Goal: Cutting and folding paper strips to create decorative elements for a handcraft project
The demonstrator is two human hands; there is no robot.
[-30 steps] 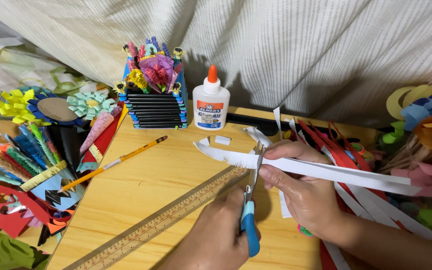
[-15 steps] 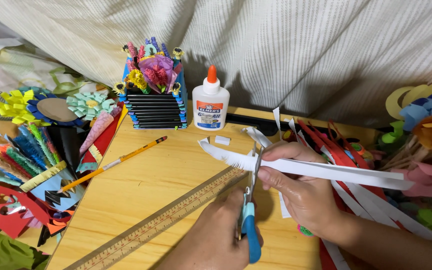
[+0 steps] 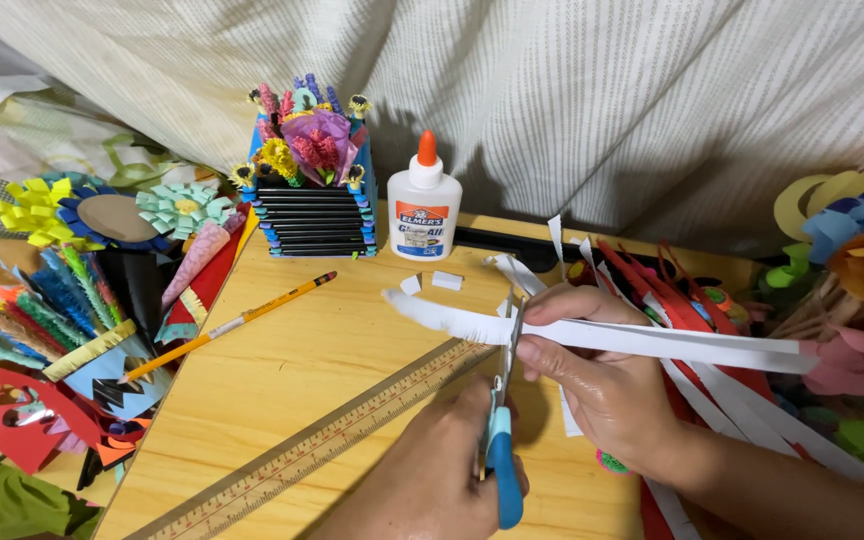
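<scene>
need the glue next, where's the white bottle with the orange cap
In the head view the glue bottle stands upright at the table's far edge, centre, just right of the black box of paper flowers and beyond both hands.

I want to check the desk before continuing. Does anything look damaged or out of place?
Nothing looks damaged. Small white paper scraps lie loose on the wooden table near the glue bottle, and the ruler lies at a slant.

Home craft table [image 3: 332, 340]: glue bottle [image 3: 424, 205], paper flowers [image 3: 307, 140].
</scene>
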